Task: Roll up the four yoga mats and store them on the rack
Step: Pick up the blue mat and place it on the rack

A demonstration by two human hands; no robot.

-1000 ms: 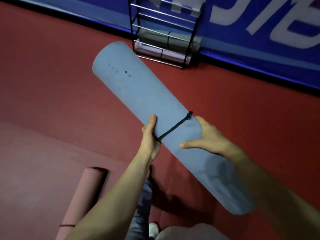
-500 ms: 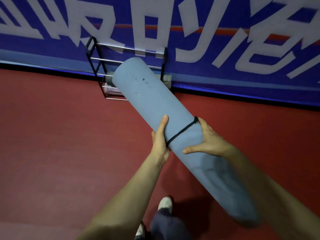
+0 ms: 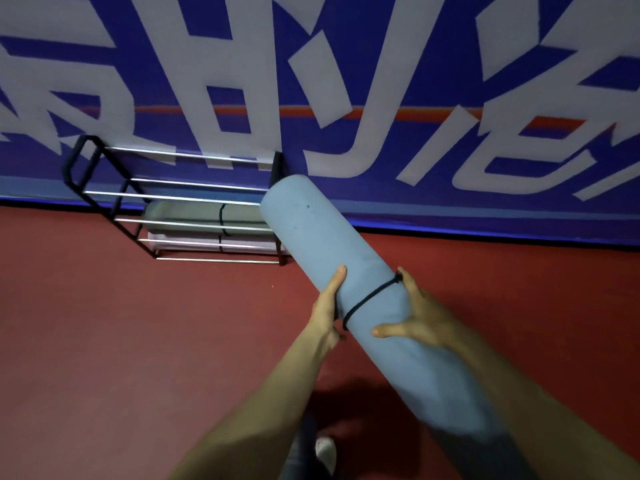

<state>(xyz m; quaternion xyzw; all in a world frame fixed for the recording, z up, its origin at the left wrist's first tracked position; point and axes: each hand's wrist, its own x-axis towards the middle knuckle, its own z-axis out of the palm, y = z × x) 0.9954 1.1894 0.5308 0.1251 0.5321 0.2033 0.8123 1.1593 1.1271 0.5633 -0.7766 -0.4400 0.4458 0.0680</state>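
Hands clamp the rolled blue yoga mat (image 3: 349, 271) from both sides near its middle, left hand (image 3: 327, 306) and right hand (image 3: 420, 317) each with a closed grip right at the black tie cord (image 3: 372, 297), likely so the roll keeps tight and balanced. Mat rides in the air, tilted, far end pointing at the black wire rack (image 3: 166, 199) against the blue banner wall (image 3: 450, 81). Rack's two lower tiers already carry a grey-green rolled mat (image 3: 194, 214) and a pale one (image 3: 187, 242); upper rails look free, presumably this mat's spot.

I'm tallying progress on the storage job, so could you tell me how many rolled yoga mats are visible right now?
3: a blue mat held in both hands, a grey-green mat on the rack, and a pale pink mat on the shelf below. Others may be out of view.
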